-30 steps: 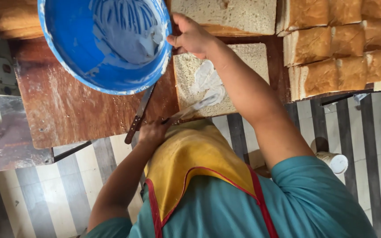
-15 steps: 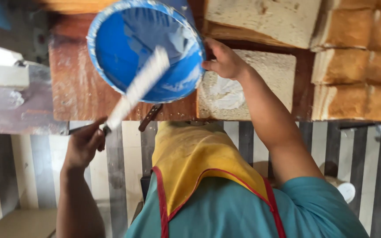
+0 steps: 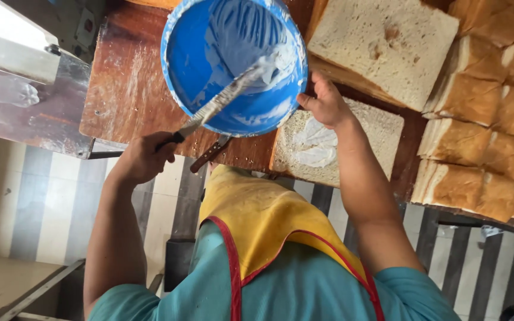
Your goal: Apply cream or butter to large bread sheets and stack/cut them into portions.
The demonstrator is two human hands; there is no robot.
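My left hand grips the dark handle of a long knife. Its cream-coated blade reaches into a tilted blue bowl, and the tip sits in the white cream on the bowl's wall. My right hand holds the bowl's rim on the right side. Just below that hand lies a big bread slice with a smear of white cream on it. Everything rests on a brown wooden board.
A second knife with a brown handle lies on the board's near edge under the bowl. A large plain slice and stacks of sliced bread fill the right. A metal surface stands at the left, over a striped floor.
The knife has moved from beside the spread slice up into the bowl, and its tip now rests in the cream. My right hand stays on the bowl's rim. The view has shifted.
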